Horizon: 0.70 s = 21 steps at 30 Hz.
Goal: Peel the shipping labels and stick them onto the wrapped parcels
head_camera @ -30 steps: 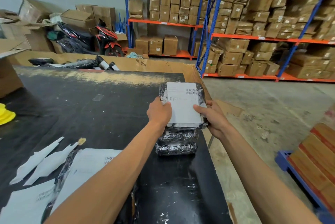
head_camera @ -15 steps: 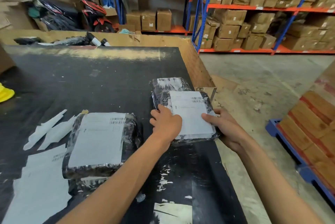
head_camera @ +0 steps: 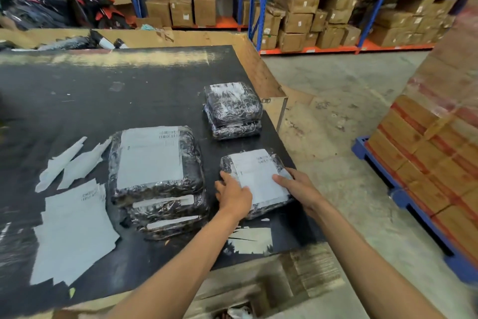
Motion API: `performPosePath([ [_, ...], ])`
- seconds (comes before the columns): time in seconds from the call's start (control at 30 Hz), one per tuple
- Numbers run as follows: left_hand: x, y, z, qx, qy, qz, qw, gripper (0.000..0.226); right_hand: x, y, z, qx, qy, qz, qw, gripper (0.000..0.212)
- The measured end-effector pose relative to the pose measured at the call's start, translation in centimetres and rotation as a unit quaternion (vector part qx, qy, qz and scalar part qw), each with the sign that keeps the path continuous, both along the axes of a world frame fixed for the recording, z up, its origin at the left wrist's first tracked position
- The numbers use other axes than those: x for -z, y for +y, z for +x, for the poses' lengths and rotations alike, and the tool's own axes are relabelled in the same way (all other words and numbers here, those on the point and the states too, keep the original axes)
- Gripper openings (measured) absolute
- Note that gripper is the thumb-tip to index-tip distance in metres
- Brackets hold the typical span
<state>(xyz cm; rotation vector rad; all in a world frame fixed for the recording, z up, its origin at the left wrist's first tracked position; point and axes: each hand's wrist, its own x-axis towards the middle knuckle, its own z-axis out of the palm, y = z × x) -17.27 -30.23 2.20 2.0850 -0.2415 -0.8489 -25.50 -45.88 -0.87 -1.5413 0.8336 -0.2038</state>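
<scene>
Black table [head_camera: 103,101], wrapped parcels [head_camera: 155,163], loose labels [head_camera: 72,230]

The print on the shipping label [head_camera: 258,176] is too blurred to read — only a smeared barcode block shows at its 1 o'clock corner. The left hand [head_camera: 234,196] covers the near left corner of the wrapped parcel [head_camera: 227,166], and the right hand [head_camera: 297,186] hides its near right edge. The table [head_camera: 77,99] runs off the left edge; the pallet [head_camera: 403,199] at 3 o'clock is cut off too.
</scene>
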Motion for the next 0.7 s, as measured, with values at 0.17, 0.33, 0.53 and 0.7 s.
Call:
performPosePath([
  [0.17, 0.1, 0.8, 0.4, 0.013, 0.026, -0.025, 0.999, 0.079, -0.4, 1.4, -1.0, 0.010, 0.022, -0.076, 0.997, 0.077],
  [0.33, -1.5, 2.3, -0.6, 0.055, -0.032, -0.063, 0.996, 0.080, -1.7, 3.6, -1.4, 0.028, 0.063, -0.230, 0.971, 0.074],
  [0.53, -5.2, 8.7, -3.9, 0.122, -0.143, -0.180, 0.965, 0.044, -5.0, 9.1, -2.3, 0.023, -0.053, -0.289, 0.956, 0.021],
  [0.7, -6.1, 16.4, -3.5, 0.035, -0.181, -0.232, 0.955, 0.023, -8.7, 16.3, -2.5, -0.048, -0.122, -0.245, 0.961, 0.015],
])
